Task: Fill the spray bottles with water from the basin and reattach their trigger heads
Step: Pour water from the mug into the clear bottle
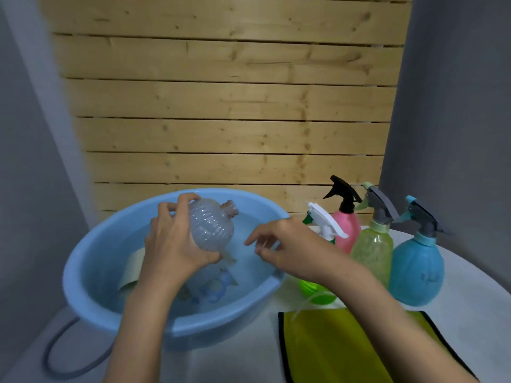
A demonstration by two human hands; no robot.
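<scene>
Clasped around the belly of the clear ribbed bottle [211, 225], my left hand [171, 244] has fingers over the far side and thumb under the base. The bottle has no trigger head and hangs above the blue basin [110, 244], tilted, its threaded neck pointing up and to the right, clear of the water [249, 261]. My right hand [287, 244] hovers over the basin's right side, fingers loose and half curled; I can make out nothing in them.

Filling, as I judge it, has not begun for this one. The pink bottle [347, 230], the pale green bottle [372, 252] and the blue bottle [417, 269] stand with heads on, just beside my right forearm. A bright green bottle [315, 291] sits partly hidden behind that arm, a white trigger head [326, 225] above it; whether it is screwed on I cannot tell.

Risks from here: the plastic is smooth and one-handed, so a wet grip may let it roll or drop into the basin. Plunging the neck straight down would trap air and leave it half full. Swinging my right arm back could knock the standing bottles over. Water could also slop over the near rim onto the table [470, 286] and the yellow cloth [345, 341].
</scene>
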